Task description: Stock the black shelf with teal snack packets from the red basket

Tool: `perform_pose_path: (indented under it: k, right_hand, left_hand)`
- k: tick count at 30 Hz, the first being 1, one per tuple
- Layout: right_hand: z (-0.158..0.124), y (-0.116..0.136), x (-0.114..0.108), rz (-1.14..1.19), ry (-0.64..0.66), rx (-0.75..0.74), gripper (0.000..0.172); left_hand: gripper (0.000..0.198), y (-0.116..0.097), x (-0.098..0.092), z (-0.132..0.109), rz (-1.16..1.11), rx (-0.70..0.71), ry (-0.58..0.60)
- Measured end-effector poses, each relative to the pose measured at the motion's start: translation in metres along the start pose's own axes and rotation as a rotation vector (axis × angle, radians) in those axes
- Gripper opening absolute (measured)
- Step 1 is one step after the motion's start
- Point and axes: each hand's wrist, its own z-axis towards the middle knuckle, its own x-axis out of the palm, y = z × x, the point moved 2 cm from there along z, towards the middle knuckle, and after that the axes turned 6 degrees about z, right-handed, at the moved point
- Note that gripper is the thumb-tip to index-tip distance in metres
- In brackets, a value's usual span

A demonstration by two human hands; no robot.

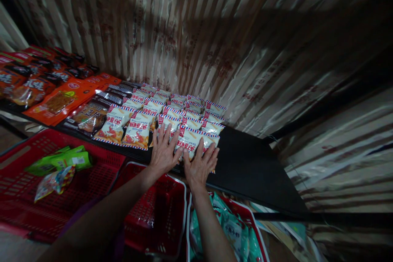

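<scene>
Rows of white snack bags (138, 129) with red lettering and striped edges lie on a black shelf (251, 168). My left hand (164, 151) rests with fingers spread on a bag in the front row. Beside it, my right hand (199, 166) lies flat with its fingers apart on the front bags (188, 139) at the right end. Both palms face down and press on the bags; neither hand is wrapped round anything. The lower parts of the bags beneath my fingers are hidden.
Orange snack packs (63, 98) and dark brown packs (89, 114) line the shelf's left. Below stand a red basket (18, 163) with green packets (61, 159), a second red basket (153, 217), and one holding teal bags (233, 229). Striped sheeting (196, 41) hangs behind.
</scene>
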Motion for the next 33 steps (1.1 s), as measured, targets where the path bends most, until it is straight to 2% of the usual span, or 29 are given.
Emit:
perform_pose_path:
  k: [18,33]
  right_hand:
    - [-0.0014,0.0028,-0.0026,-0.002,0.028,0.007,0.072]
    - [-0.0045,0.0012,-0.0028,-0.038,-0.035,-0.068,0.069]
  left_hand:
    - [0.055,0.0078,0.0007,-0.0010,-0.010,0.004,0.010]
    - [0.056,0.0076,-0.0049,-0.0024,-0.022,0.025,0.019]
